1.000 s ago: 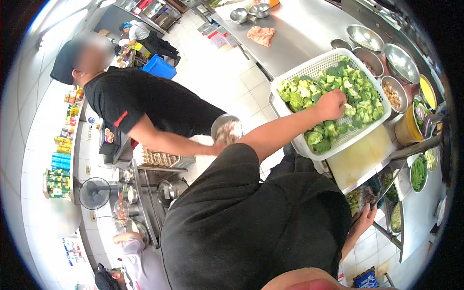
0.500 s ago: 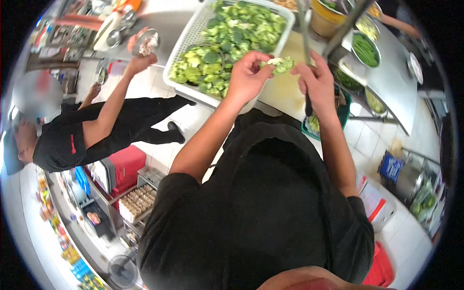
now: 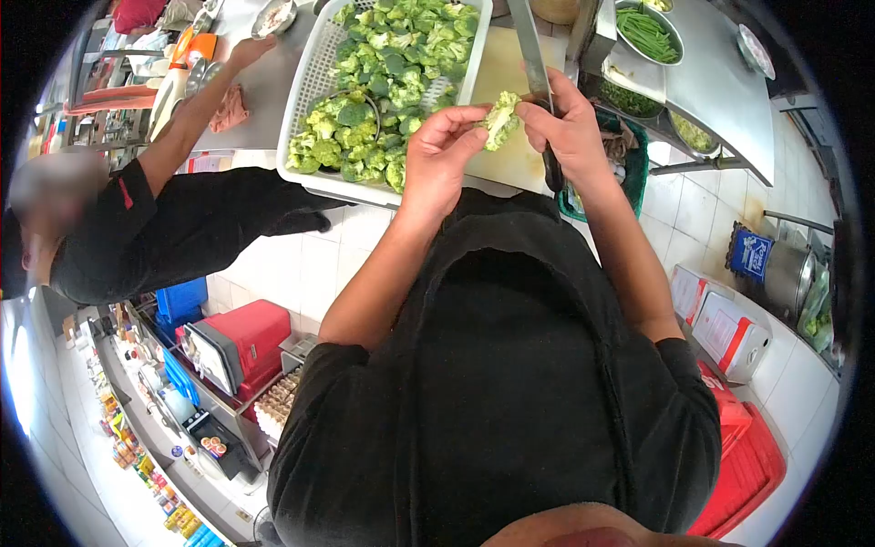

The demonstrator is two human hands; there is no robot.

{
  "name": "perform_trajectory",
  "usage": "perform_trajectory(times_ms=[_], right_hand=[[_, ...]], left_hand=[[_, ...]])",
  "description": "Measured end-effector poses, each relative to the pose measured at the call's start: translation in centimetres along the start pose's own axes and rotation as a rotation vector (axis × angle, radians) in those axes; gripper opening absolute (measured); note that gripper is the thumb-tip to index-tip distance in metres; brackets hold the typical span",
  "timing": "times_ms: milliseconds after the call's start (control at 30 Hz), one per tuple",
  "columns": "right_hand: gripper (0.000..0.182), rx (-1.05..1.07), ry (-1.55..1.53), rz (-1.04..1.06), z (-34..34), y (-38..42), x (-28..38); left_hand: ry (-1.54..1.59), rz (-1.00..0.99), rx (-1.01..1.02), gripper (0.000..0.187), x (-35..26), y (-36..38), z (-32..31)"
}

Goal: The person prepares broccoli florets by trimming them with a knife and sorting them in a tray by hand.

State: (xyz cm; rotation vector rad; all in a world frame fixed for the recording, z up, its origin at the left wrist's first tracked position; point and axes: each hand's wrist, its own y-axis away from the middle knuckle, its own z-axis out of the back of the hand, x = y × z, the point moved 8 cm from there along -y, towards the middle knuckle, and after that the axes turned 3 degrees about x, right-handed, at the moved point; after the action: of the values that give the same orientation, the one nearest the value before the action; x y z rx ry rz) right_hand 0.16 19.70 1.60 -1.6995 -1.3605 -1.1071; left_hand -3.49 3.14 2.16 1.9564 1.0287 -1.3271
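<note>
A broccoli piece (image 3: 500, 122), its pale cut stem side showing, is pinched between the thumb and fingers of my left hand (image 3: 437, 159). My right hand (image 3: 572, 132) is closed on a knife (image 3: 529, 47). The knife's blade points away from me, and its black handle hangs below my fingers. My right fingertips are right at the edge of the broccoli piece. Both hands are above a pale cutting board (image 3: 497, 167). Left of the board, a white perforated basket (image 3: 293, 117) holds many cut broccoli florets (image 3: 401, 56) and a round strainer-like rim among them.
At right, a metal table (image 3: 725, 91) bears a bowl of green beans (image 3: 649, 35). Below my right hand stands a green crate (image 3: 649, 150) with scraps. A co-worker in black (image 3: 182, 223) reaches over the left counter towards a bowl (image 3: 274, 16). Red bins (image 3: 743, 456) stand behind me.
My hands have come closer together, and the broccoli piece has turned more upright. The view has shifted. At left, the co-worker has set down or moved the bowl farther away.
</note>
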Motion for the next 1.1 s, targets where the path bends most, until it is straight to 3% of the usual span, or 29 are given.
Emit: perform_trajectory(times_ms=[133, 433, 467, 567, 600, 700, 833, 933, 1100], right_hand=[[0.056, 0.017, -0.042, -0.007, 0.1, 0.2, -0.1], [0.052, -0.008, 0.505, 0.147, 2.0, 3.6, 2.1], [0.059, 0.045, 0.518, 0.057, 2.1, 4.2, 1.7], [0.068, 0.14, 0.732, 0.148, -0.7, 6.0, 3.5], [0.079, 0.172, 0.776, 0.033, -1.2, 6.2, 3.5], [0.084, 0.156, 0.858, 0.108, -1.6, 6.2, 3.1], [0.088, 0.186, 0.873, 0.006, -1.2, 6.4, 3.0], [0.088, 0.17, 0.892, 0.111, -1.2, 6.6, 3.0], [0.086, 0.192, 0.862, 0.03, -1.5, 6.6, 3.0]], left_hand=[[0.17, 0.115, -0.004, 0.036, 0.5, 0.2, -1.5], [0.2, 0.214, 0.052, 0.033, 2.9, 0.5, -1.4], [0.17, 0.221, 0.042, 0.033, 3.4, 0.4, -0.9], [0.129, 0.241, 0.0, 0.035, 4.2, 0.2, -0.4], [0.146, 0.239, -0.031, 0.036, 3.6, 0.3, -1.0], [0.175, 0.252, -0.023, 0.042, 3.9, 0.0, -1.5], [0.12, 0.222, -0.005, 0.043, 4.0, 0.2, -1.5], [0.065, 0.153, 0.029, 0.041, 3.2, 0.3, -2.1], [-0.111, 0.116, 0.011, 0.035, 3.3, 0.7, -1.1]])
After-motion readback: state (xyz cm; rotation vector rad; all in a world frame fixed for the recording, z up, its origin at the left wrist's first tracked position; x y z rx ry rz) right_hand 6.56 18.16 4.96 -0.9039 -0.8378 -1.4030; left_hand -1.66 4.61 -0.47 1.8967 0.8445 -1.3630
